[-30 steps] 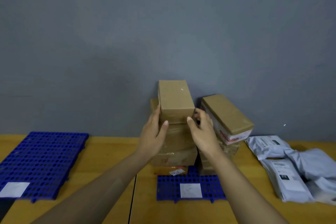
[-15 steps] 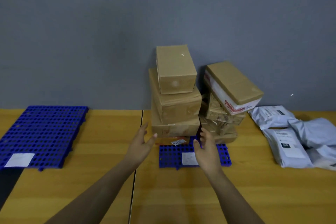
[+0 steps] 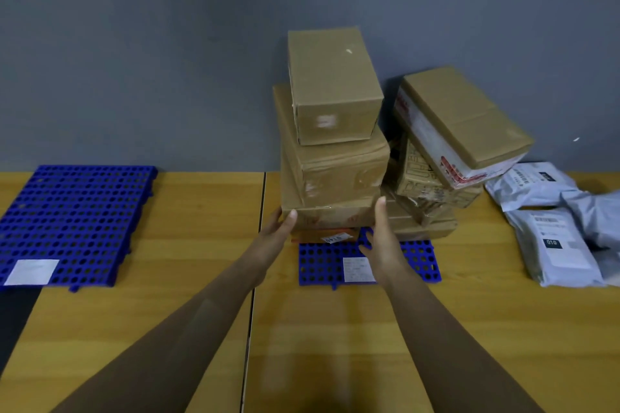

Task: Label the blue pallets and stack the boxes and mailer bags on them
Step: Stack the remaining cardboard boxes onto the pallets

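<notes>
A small blue pallet (image 3: 419, 261) with a white label (image 3: 355, 270) lies at the middle of the table. On it stand two piles of cardboard boxes: a top box (image 3: 335, 87), a taped middle box (image 3: 339, 171), a flat lower box (image 3: 332, 216) and a thin orange box (image 3: 318, 237). Beside them a tilted box (image 3: 463, 121) leans on crumpled boxes (image 3: 422, 178). My left hand (image 3: 278, 228) grips the flat box's front left corner. My right hand (image 3: 382, 238) holds its front right corner, thumb up. A larger blue pallet (image 3: 73, 218) with a label (image 3: 32, 271) lies at the left.
Grey mailer bags (image 3: 563, 245) lie in a loose heap on the table at the right, one (image 3: 530, 184) near the wall. The wooden table (image 3: 188, 245) has a seam down its middle. A grey wall stands right behind the boxes.
My hands let go of the top box, dropped toward the pallet, then reached forward to the flat lower box and closed on its front corners.
</notes>
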